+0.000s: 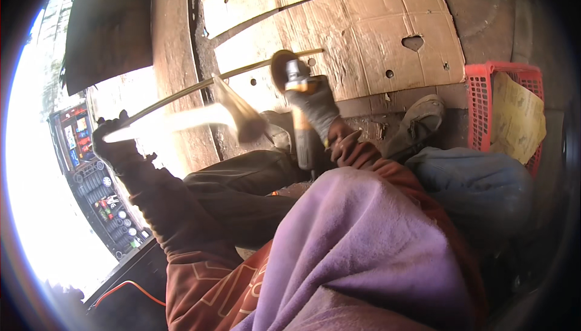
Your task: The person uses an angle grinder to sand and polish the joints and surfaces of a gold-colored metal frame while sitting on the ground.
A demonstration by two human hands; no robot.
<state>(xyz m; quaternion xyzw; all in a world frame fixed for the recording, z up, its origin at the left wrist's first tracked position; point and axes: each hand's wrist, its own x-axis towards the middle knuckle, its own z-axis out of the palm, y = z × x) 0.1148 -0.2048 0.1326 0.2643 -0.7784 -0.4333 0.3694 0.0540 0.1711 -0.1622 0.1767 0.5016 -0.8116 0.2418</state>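
Note:
On the left, my left hand [112,134] in a dark glove is closed round the near end of a long, thin rod-like piece [200,86], which slants up to the right over the cardboard. A blurred, flared brown piece [245,119] lies below the rod; whether it is joined to the rod I cannot tell. My right hand [318,101], also gloved, grips an angle grinder [304,140] with an orange-and-dark body pointing down. Its round disc [282,71] overlaps the rod near the far end; whether they touch is not clear.
Flat cardboard sheets [369,34] with holes cover the ground ahead. To the right stands a red plastic crate [480,113] holding a yellowish sheet [515,116]. My shoe [417,122] rests near the cardboard. An orange cord [124,284] curves at lower left.

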